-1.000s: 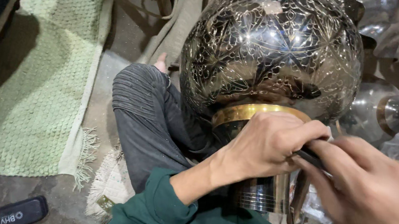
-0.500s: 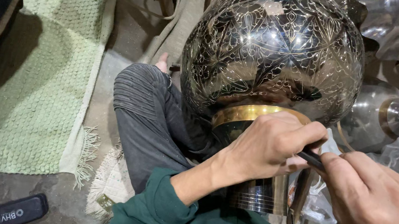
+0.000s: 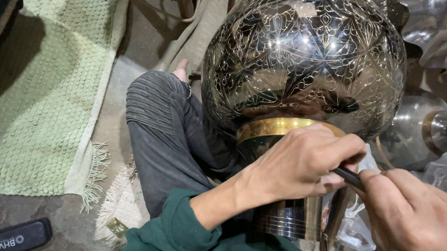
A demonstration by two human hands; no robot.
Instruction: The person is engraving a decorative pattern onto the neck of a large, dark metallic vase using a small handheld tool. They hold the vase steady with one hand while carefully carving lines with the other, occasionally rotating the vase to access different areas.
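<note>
A large round black metal vase [image 3: 305, 56] with fine engraved floral lines rests across my lap, with a gold band [image 3: 267, 127] at its neck and a shiny foot below. My left hand [image 3: 302, 161] wraps the neck just under the gold band and its fingers pinch a thin dark engraving tool [image 3: 348, 177]. My right hand [image 3: 423, 229] grips the same tool from the right side. The tool's tip is hidden behind my left fingers.
A green textured mat [image 3: 33, 89] with a fringe lies on the floor to the left. A black flat object [image 3: 10, 235] sits at the bottom left. Other shiny metal vessels [image 3: 444, 129] and plastic wrap crowd the right side. My grey-trousered knee [image 3: 163, 119] is under the vase.
My right hand has shifted slightly left and closer to my left hand along the tool. The vase and left hand stay nearly still.
</note>
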